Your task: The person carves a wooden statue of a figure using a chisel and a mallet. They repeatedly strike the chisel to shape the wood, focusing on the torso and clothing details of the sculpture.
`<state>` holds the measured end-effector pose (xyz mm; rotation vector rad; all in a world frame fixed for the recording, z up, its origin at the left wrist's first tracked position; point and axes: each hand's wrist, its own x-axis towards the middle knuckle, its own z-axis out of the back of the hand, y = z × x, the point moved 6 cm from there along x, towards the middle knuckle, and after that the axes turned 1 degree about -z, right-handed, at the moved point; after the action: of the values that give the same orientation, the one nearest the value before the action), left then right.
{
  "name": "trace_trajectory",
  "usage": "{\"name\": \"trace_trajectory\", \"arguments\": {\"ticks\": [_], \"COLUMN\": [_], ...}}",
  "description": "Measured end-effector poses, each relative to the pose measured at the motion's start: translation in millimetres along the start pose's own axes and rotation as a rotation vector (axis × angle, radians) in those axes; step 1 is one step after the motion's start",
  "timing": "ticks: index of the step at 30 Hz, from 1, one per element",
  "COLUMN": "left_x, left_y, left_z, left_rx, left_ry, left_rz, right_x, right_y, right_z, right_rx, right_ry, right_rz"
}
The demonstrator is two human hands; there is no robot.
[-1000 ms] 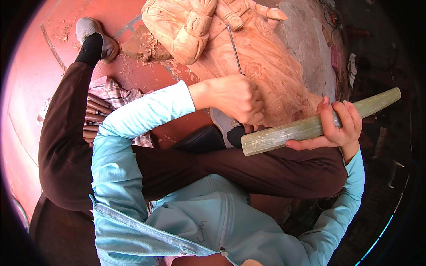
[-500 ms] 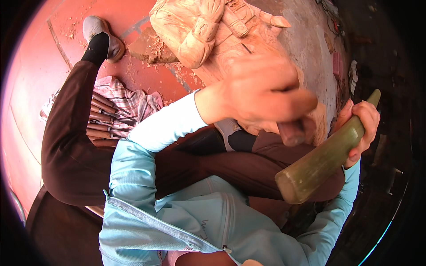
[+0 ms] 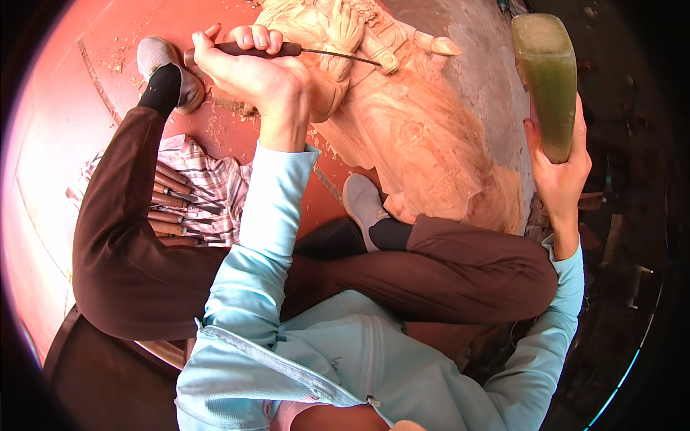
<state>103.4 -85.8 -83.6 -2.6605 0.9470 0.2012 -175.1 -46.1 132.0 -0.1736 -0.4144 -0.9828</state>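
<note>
Brown wood forms the handle of the chisel (image 3: 289, 49), which lies nearly level across the view above the upper part of the carving (image 3: 410, 129). Its long axis runs left to right, dipping slightly, and the thin blade points to the person's right. The tip appears over a carved band (image 3: 389, 62); whether it touches cannot be told.

The left hand (image 3: 262, 82) has its fingers curled round the handle, the butt showing past the thumb side. The right hand (image 3: 562, 169) grips the narrow end of a green mallet (image 3: 548, 82), fingers and thumb closed on opposite sides. The mallet stands apart from both chisel and carving, its long axis roughly up the view, the broad end farthest from the wrist.

The carving, pale bare wood, slants from upper left to lower right, its top cut off by the frame edge. The shaping looks well advanced: the sleeve folds (image 3: 330, 93) and band stand clear, and shallow swirls cover the lower part (image 3: 424, 176). No coating shows; how much cutting is left cannot be judged.

Beside the carving is a grey slab (image 3: 483, 82). Farther left, spare tools (image 3: 167, 217) lie side by side on a checked cloth (image 3: 226, 169), on the red floor (image 3: 57, 129).
</note>
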Motion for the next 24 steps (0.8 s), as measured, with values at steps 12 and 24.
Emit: {"name": "trace_trajectory", "arguments": {"ticks": [12,24], "left_x": [-8.4,-31.0], "left_y": [2.1,-13.2], "left_z": [4.0,-25.3], "left_rx": [-0.035,0.061], "left_ry": [-0.102,-0.063], "left_rz": [-0.054,-0.262], "right_x": [53.3,39.4], "right_y": [66.4,190.2], "right_z": [-13.5,-141.4], "right_rx": [0.061,0.047], "right_ry": [0.154,0.583], "right_rz": [0.216,0.601]}}
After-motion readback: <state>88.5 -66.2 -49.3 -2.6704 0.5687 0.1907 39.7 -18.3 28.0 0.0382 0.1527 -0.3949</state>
